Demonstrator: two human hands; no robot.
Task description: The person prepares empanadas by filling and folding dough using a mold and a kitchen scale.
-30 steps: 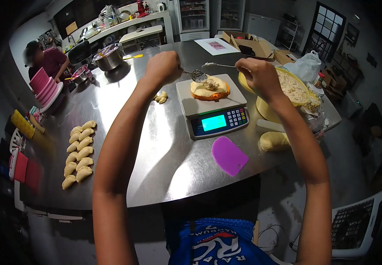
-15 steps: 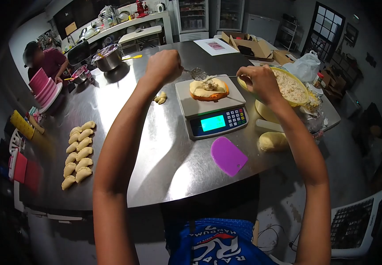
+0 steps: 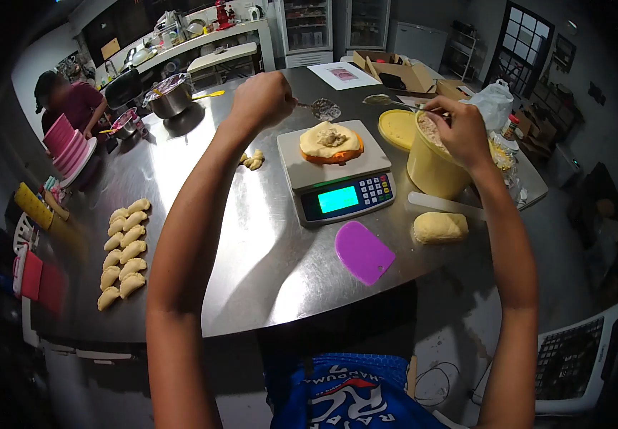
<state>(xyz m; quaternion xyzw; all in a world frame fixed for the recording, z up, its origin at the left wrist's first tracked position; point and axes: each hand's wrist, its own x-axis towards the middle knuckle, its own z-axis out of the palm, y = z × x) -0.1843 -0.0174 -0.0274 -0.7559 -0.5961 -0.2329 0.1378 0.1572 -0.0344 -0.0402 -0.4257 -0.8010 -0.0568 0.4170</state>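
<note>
My left hand (image 3: pixel 262 100) is closed around the handle of a metal spoon (image 3: pixel 325 109), whose smeared bowl is held behind the scale (image 3: pixel 344 164). On the scale, a flat piece of dough (image 3: pixel 316 143) with a small mound of filling (image 3: pixel 332 137) rests over an orange mold (image 3: pixel 334 159). My right hand (image 3: pixel 459 129) grips another spoon (image 3: pixel 378 100), its bowl pointing left above a yellow lid (image 3: pixel 398 129). Just below that hand stands a yellow tub (image 3: pixel 434 168) of pale filling (image 3: pixel 432 132), partly hidden by the hand.
A purple scraper (image 3: pixel 364 254), a dough block (image 3: pixel 440 227) and a white spatula (image 3: pixel 446 205) lie near the front. Shaped dumplings (image 3: pixel 123 254) form two rows at left. Dough scraps (image 3: pixel 253 160) lie left of the scale. A person (image 3: pixel 73 107) is at the far left.
The right hand's spoon has moved away from the dough, up and to the right, leaving the filling mound on it. The tub's mouth shows less. The left spoon has barely moved.
</note>
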